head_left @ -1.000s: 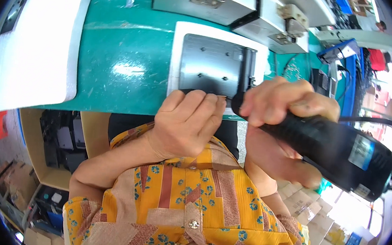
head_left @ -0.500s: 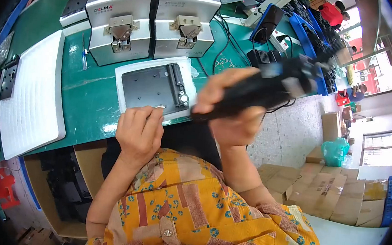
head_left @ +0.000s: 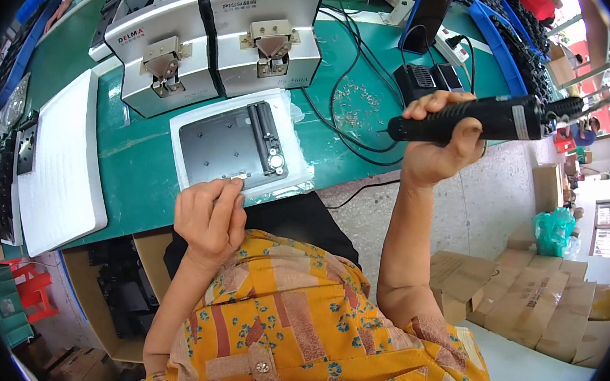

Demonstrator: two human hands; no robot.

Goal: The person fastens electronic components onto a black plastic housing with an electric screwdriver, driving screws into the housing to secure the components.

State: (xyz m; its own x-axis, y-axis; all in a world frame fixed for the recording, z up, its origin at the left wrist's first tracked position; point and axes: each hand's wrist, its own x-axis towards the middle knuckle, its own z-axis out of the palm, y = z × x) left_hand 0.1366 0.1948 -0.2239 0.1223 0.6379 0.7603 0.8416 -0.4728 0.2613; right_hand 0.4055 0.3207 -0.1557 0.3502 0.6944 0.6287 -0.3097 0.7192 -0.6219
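In my right hand (head_left: 436, 140) is a black electric screwdriver (head_left: 500, 120), held level above the right side of the bench. Its thin bit points left, apart from any part. A flat black plastic panel (head_left: 218, 143) with a raised ribbed bar along its right side lies on a white foam pad (head_left: 296, 171). At the panel's near edge rests my left hand (head_left: 210, 215), fingers closed together. A small shiny bit shows at its fingertips; I cannot make out what it is.
Two silver screw feeders (head_left: 159, 69) stand behind the panel. Loose screws (head_left: 356, 104) lie on the green bench (head_left: 133, 164) beside black cables. A white foam sheet (head_left: 64, 162) is at left, a phone (head_left: 427, 20) at back right. Cardboard boxes (head_left: 528, 297) are stacked at right.
My right hand has carried the screwdriver right and up, away from the panel. My left hand stays at the panel's near edge. The whole view has shifted slightly.
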